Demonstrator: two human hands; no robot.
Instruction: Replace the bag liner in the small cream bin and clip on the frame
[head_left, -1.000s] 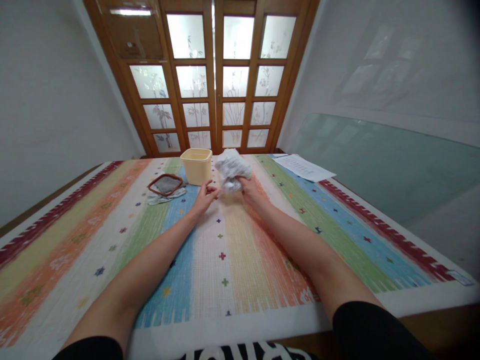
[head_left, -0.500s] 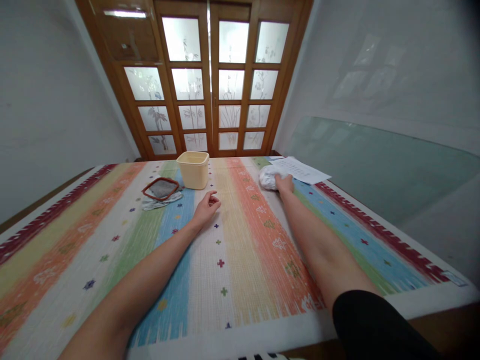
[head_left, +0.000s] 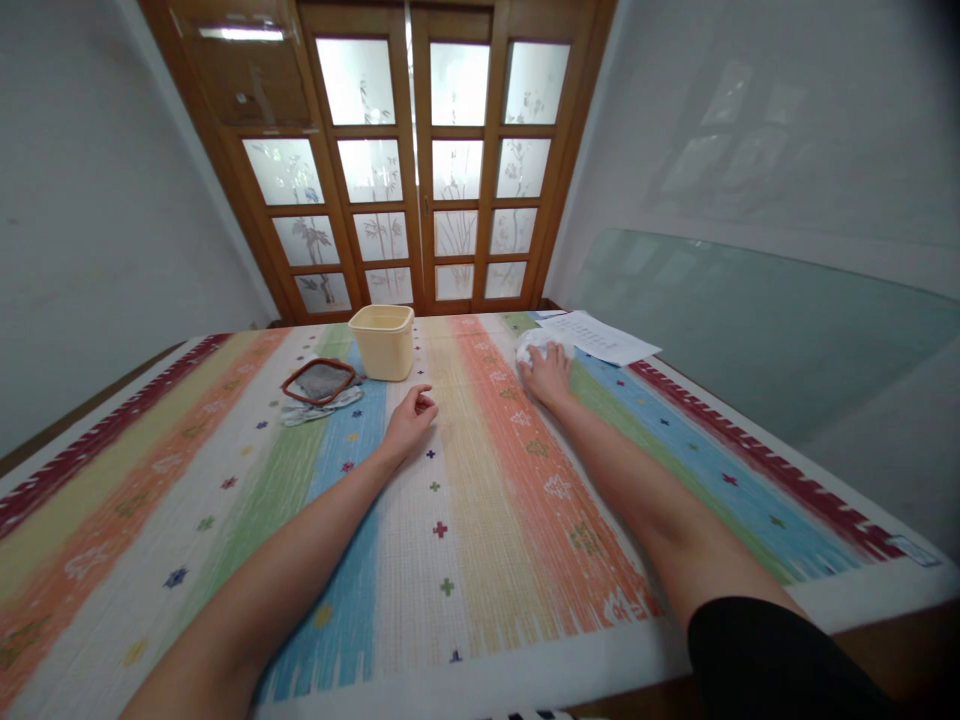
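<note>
Striped tablecloth [head_left: 487,540] below paned doors [head_left: 416,160]. Right hand [head_left: 546,372], fingers slightly spread, on white bundle [head_left: 534,342], probably cloth. Left hand [head_left: 412,420] half-curled, empty, near cream bin [head_left: 386,350].

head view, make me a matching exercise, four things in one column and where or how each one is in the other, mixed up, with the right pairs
Things
1. cream bin
2. brown-rimmed grey item
3. printed sheet
4. right hand

Place or state
A. fingers spread on a crumpled white bundle
B. lying flat, to the right of the right hand
C. upright, open at the top
D. left of the bin, partly over a pale cloth

Right pairs: 1-C, 2-D, 3-B, 4-A
</note>
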